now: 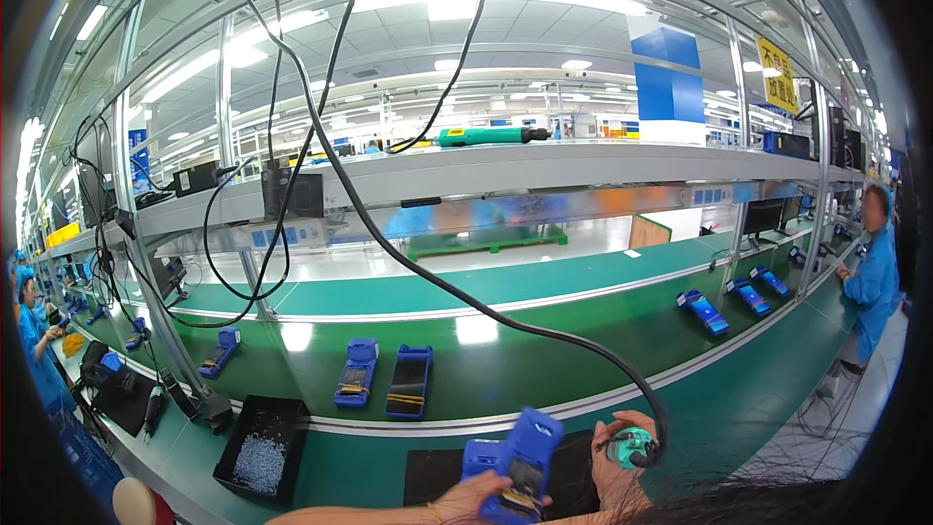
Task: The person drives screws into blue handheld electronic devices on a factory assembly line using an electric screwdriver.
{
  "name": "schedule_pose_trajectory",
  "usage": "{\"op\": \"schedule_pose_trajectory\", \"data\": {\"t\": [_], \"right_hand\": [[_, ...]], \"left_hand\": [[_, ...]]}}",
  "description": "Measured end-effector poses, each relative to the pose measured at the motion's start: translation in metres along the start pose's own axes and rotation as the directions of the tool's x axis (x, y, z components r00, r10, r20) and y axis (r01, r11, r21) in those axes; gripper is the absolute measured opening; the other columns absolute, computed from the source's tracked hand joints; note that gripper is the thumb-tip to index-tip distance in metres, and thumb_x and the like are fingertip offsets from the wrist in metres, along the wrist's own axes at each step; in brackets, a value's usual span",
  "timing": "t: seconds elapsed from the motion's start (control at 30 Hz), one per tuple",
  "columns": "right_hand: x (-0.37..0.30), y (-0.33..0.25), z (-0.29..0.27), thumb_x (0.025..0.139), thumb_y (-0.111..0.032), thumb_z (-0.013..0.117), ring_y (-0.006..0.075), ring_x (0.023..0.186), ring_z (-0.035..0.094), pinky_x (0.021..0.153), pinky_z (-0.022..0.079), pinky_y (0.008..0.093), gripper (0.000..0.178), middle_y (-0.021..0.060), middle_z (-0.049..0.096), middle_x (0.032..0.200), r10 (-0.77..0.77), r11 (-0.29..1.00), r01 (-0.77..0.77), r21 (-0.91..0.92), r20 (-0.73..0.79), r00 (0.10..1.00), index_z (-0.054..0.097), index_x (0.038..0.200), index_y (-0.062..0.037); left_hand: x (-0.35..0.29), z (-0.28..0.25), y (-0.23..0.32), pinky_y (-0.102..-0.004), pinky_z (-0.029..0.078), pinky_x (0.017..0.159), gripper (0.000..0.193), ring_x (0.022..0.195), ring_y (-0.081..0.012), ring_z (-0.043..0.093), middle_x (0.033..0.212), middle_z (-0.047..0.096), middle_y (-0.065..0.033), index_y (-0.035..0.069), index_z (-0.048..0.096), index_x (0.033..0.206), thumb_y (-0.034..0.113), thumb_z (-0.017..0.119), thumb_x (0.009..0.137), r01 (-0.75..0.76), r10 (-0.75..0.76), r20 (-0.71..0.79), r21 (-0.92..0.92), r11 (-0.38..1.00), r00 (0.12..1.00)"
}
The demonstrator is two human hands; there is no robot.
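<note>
Left hand (468, 500): gripping blue handheld device (535, 436) over black mat (433, 472) — long axis pointing away, slightly rightward | right hand (610, 462): curled round green corded tool (634, 447) — just right of device

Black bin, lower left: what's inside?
The black bin holds a heap of small light-blue pieces, too small to identify. Whatever lies beneath them is covered.
</note>
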State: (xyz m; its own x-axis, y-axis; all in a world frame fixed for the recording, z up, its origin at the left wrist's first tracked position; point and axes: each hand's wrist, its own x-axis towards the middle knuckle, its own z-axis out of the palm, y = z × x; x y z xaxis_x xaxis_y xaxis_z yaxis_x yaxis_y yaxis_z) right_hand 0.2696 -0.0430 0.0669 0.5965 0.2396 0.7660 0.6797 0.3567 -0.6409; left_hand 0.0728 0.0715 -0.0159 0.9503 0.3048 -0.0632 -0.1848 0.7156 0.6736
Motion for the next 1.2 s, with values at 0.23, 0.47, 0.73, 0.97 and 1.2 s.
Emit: {"op": "schedule_pose_trajectory", "data": {"t": [0.23,0.47,0.73,0.97,1.2], "right_hand": [[0.012,0.009,0.008,0.070,0.000,0.072,0.0114,0.057,0.061,0.055,0.046,0.0235,0.026,0.0060,0.060,0.062,-0.011,0.980,0.028,0.199,-0.088,0.996,0.056,0.091,0.0018],[-0.002,-0.002,-0.002,0.072,0.002,0.073,0.0129,0.061,0.056,0.061,0.046,0.0274,0.029,0.0042,0.057,0.069,0.167,0.983,-0.173,0.058,0.101,0.981,0.057,0.095,-0.0035],[-0.002,-0.007,0.005,0.071,-0.002,0.074,0.0143,0.059,0.057,0.060,0.045,0.0285,0.029,0.0042,0.056,0.063,0.078,0.990,-0.060,-0.129,0.140,0.987,0.057,0.094,-0.0041],[-0.003,0.001,0.000,0.075,0.000,0.073,0.0099,0.062,0.054,0.062,0.044,0.0248,0.031,0.0010,0.055,0.067,0.037,0.998,-0.041,0.045,0.100,0.994,0.054,0.099,-0.0060],[-0.003,-0.022,-0.009,0.079,-0.001,0.068,0.0102,0.064,0.052,0.061,0.043,0.0249,0.029,0.0019,0.052,0.072,0.090,0.979,-0.125,0.164,0.208,0.974,0.051,0.102,-0.0063]], "left_hand": [[-0.003,0.049,-0.004,-0.0438,0.039,0.104,0.053,0.121,-0.0352,0.048,0.130,0.047,-0.0230,0.000,0.037,0.136,0.025,0.054,0.092,-0.307,0.423,0.145,0.887,0.346,0.894],[-0.007,0.015,0.110,-0.0489,0.033,0.107,0.081,0.128,-0.0430,0.040,0.140,0.037,-0.0292,-0.003,0.026,0.142,0.039,0.062,0.083,0.285,0.678,0.195,0.801,-0.527,0.708],[-0.002,-0.134,0.157,-0.0419,0.043,0.097,0.102,0.114,-0.0398,0.052,0.124,0.048,-0.0290,0.000,0.021,0.146,0.049,0.071,0.071,0.844,0.804,-0.482,0.534,-0.047,0.349],[-0.082,-0.030,0.103,-0.0376,0.049,0.094,0.062,0.107,-0.0262,0.061,0.124,0.056,-0.0182,0.004,0.028,0.144,0.015,0.052,0.087,-0.244,0.345,-0.362,0.297,0.923,0.866],[-0.142,0.071,0.010,-0.0455,0.032,0.109,0.072,0.124,-0.0338,0.046,0.133,0.047,-0.0207,0.000,0.031,0.140,0.023,0.067,0.082,-0.379,0.469,-0.395,0.287,0.880,0.790]]}}
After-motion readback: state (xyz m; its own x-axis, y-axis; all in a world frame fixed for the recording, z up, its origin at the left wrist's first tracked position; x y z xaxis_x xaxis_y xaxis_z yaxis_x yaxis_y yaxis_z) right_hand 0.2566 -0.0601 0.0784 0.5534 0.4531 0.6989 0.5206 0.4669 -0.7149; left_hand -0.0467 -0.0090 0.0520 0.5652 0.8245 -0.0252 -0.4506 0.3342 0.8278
